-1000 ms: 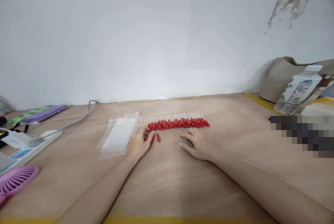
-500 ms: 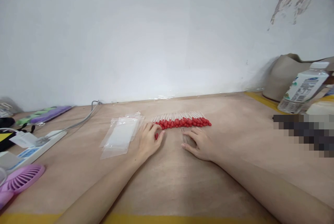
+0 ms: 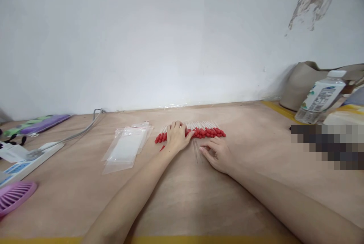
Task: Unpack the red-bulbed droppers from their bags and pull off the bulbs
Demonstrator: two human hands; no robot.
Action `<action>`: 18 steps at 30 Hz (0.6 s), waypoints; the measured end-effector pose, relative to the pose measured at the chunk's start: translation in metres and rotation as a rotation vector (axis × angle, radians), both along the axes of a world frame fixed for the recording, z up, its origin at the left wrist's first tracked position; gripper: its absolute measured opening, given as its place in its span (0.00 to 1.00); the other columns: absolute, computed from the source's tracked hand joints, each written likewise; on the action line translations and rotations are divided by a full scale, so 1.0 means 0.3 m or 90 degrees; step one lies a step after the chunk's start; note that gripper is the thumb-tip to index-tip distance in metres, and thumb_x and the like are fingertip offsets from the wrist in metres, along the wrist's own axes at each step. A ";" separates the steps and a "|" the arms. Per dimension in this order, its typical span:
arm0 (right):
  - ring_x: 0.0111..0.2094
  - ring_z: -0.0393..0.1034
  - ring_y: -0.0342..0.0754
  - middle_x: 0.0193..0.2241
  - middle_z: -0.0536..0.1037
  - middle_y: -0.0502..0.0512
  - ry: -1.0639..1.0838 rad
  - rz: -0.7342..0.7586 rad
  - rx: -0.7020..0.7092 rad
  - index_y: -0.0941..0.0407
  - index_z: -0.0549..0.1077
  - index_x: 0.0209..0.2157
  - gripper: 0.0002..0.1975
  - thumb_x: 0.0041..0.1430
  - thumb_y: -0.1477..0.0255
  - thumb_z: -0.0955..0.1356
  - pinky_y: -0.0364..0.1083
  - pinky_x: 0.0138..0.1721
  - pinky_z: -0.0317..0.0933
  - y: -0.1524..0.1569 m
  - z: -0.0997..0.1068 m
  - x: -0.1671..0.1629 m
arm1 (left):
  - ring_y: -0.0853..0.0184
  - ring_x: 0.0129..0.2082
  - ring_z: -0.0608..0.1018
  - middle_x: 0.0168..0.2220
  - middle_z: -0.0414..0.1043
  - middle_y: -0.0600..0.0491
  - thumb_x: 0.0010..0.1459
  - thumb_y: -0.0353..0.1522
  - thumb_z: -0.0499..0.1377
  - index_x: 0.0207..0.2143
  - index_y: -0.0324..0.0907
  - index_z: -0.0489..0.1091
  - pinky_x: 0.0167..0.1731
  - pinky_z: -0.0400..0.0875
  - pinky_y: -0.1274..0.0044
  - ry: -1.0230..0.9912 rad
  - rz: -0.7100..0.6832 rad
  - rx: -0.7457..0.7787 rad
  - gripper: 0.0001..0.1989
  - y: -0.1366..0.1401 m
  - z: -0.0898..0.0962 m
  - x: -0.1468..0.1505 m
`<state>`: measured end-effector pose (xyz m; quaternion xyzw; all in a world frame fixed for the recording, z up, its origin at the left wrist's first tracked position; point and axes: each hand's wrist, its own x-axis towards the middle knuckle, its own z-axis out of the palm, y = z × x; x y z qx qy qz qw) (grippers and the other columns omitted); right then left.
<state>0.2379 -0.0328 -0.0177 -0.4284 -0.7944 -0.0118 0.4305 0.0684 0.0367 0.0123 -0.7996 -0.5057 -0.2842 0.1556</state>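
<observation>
A row of thin clear droppers with red bulbs (image 3: pixel 206 133) lies on the table, bulbs toward me. My left hand (image 3: pixel 176 138) rests across the left part of the row, fingers stretched forward and thumb out to the right along the bulbs. One loose red bulb (image 3: pixel 162 148) shows beside that wrist. A few bare clear tubes (image 3: pixel 195 151) lie in front of the row. Right of them is my right hand (image 3: pixel 217 154), its fingers curled and its thumb and index tips close together at one faint clear tube.
Clear zip bags (image 3: pixel 125 149) lie in a pile to the left. Further left are a power strip (image 3: pixel 47 153) with a grey cable and a pink fan (image 3: pixel 17 196). A bottle (image 3: pixel 321 96) and a beige bag (image 3: pixel 298 85) stand at the right.
My left hand has shifted right onto the row, uncovering bulbs at its left end. My right thumb and index finger have drawn closer together. The view has turned slightly.
</observation>
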 end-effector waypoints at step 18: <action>0.55 0.54 0.55 0.53 0.62 0.61 -0.101 0.082 0.171 0.55 0.60 0.53 0.25 0.53 0.65 0.65 0.57 0.52 0.54 -0.051 0.027 0.012 | 0.65 0.34 0.69 0.31 0.69 0.53 0.58 0.35 0.52 0.32 0.42 0.64 0.38 0.61 0.71 -0.105 -0.249 -0.092 0.06 -0.288 -0.027 -0.209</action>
